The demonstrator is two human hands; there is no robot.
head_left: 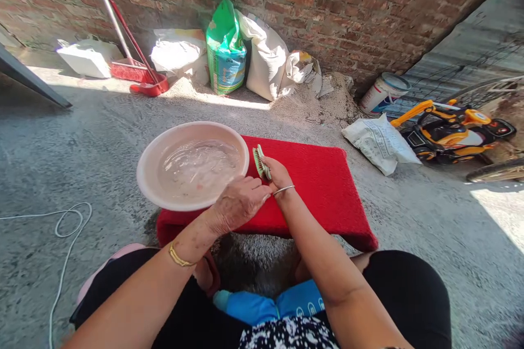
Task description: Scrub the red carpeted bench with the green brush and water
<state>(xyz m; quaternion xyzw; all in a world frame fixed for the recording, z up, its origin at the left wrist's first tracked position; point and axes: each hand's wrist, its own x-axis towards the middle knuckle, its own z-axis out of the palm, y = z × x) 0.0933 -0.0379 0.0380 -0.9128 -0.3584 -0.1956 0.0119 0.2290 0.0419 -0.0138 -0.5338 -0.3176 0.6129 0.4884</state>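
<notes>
Scrub brush (262, 160): pale green body, brown bristles facing basin (148, 177); held tilted in right hand (279, 172), above red-covered table (317, 185).

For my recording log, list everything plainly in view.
Plush cloth: 1, red, centre
Round plastic basin: 1, pale pink, on cloth
Bristle brush: 1, green, above cloth
Upright sack: 1, green, back
Woven sacks: several, white, floor
Long handled tools: 2, red, left
Round bucket: 1, white, right
Toy vehicle: 1, orange, right
Thin cord: 1, pale, left
Brick wall: 1, reddish, back
Corrugated sheet: 1, grey, right
Granular heap: 1, tan, back
Left grip: 1, bare, near basin
Right grip: 1, bare, holding brush
</notes>
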